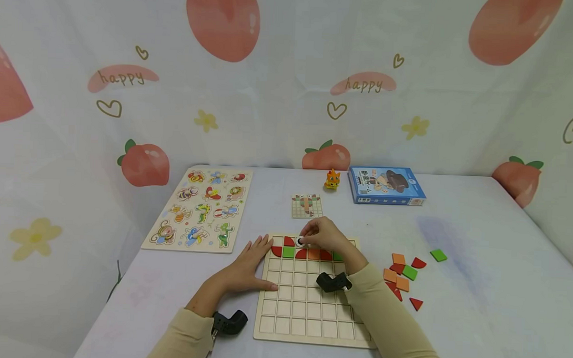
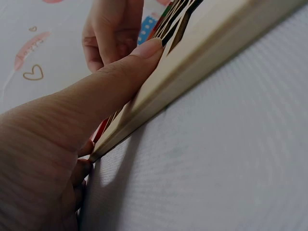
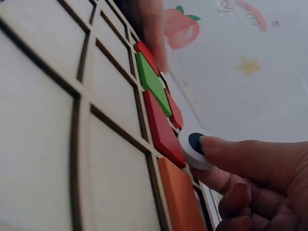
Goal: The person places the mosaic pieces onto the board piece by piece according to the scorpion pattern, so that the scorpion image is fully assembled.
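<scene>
My right hand [image 1: 323,234] pinches a round white eye piece [image 3: 194,150] with a dark pupil between thumb and fingers, at the top row of the wooden grid board [image 1: 291,310]. Beside it in the right wrist view lie a red tile [image 3: 161,127], a green square tile [image 3: 151,83] and an orange tile [image 3: 179,192], each set in the grid. My left hand [image 1: 245,270] rests on the board's left edge, fingers spread, its thumb [image 2: 147,48] lying on the wooden rim.
Loose red, orange and green tiles [image 1: 402,283] lie right of the board. Behind it are a small pattern card [image 1: 306,206], an orange toy figure [image 1: 332,179] and a blue box [image 1: 386,185]. An animal puzzle board [image 1: 197,210] lies at the left.
</scene>
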Motion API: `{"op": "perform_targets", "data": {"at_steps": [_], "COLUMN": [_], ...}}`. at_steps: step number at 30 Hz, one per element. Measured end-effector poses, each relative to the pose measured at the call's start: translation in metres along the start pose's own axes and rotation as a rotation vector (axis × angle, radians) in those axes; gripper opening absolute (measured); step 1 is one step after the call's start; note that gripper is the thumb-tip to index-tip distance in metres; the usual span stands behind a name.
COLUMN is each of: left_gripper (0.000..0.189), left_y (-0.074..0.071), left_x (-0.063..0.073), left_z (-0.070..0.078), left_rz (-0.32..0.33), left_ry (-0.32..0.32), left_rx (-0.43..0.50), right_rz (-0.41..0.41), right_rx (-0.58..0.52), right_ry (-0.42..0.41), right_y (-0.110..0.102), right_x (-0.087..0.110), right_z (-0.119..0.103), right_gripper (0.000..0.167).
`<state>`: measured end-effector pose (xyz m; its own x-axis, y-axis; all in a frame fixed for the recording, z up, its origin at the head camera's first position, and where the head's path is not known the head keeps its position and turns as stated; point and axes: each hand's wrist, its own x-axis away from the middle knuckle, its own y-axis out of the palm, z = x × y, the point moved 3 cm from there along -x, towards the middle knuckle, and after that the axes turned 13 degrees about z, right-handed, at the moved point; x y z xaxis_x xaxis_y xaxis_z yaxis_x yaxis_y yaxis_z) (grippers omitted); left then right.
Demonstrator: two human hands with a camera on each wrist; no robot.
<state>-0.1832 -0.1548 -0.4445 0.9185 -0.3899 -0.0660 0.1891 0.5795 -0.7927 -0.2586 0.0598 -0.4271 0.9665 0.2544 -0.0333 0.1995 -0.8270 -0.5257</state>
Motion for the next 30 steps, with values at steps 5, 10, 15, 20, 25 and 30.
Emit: {"op": "perform_targets", "data": {"at_steps": [5,10,15,20,25,30], "left_gripper": [0.109,0.110,0.110,0.110,0.110,0.109], "left_y": [0.000,0.001,0.000,0.001,0.002,0.001], "left_x": [0.000,0.000,0.000,0.000,0.000,0.000], "left_z": [-0.001,-0.002,-0.002,-0.003,-0.003,-0.002], "left_rz": [0.000,0.004,0.008,0.001,-0.004,0.004], "left_ry": [0.004,0.009,0.009,0.004,-0.006,-0.007], "left_rx": [-0.004,-0.007,-0.002,-0.005,-0.002,-0.007], "right_rz": [-0.011,0.004,0.015,0.033,0.071,0.066], "right_rx": [0.030,0.068,0.088,0.107,0.106,0.096], "right_ry": [-0.006,0.004,0.019,0.020,-0.029,-0.064], "right_y": [0.004,0.004,0.005,0.003,-0.006,-0.020], "right_x": [-0.002,-0.003,-0.005,-0.003,0.002,0.006], "right_z": [0.002,0.004,0.005,0.003,-0.003,-0.006], "right_gripper": [0.010,0.010,0.009,0.010,0.011,0.015]}}
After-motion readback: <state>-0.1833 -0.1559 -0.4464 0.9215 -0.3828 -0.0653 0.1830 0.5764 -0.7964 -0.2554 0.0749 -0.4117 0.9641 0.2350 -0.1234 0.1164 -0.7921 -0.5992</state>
